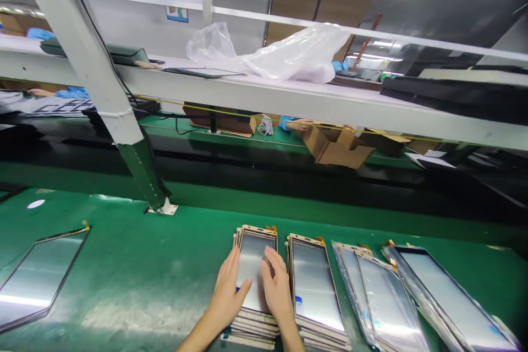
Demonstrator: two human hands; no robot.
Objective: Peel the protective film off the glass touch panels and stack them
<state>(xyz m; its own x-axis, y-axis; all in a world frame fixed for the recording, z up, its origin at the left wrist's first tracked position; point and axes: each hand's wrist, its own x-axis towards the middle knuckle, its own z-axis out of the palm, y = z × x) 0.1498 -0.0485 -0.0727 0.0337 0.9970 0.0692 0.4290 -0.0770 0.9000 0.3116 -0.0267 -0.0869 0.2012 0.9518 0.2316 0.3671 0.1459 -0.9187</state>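
Observation:
On the green bench, a stack of flat framed glass panels (256,264) stands between my two hands. My left hand (226,291) lies along the stack's left edge, fingers stretched out and thumb over the top panel. Along the right edge is my right hand (276,286), its fingers extended and slightly bent, with the thumb toward the glass. A second panel stack (315,280) sits just right of my right hand. Farther right are panels in clear plastic (379,297) and a dark-bordered panel (445,297) on more wrapped ones.
A single panel (41,275) lies at far left. A post (119,115) meets the bench behind it. A shelf (268,93) carrying plastic film (297,55) crosses above. Beyond the dark conveyor (247,168), a person's hands touch a cardboard box (344,151).

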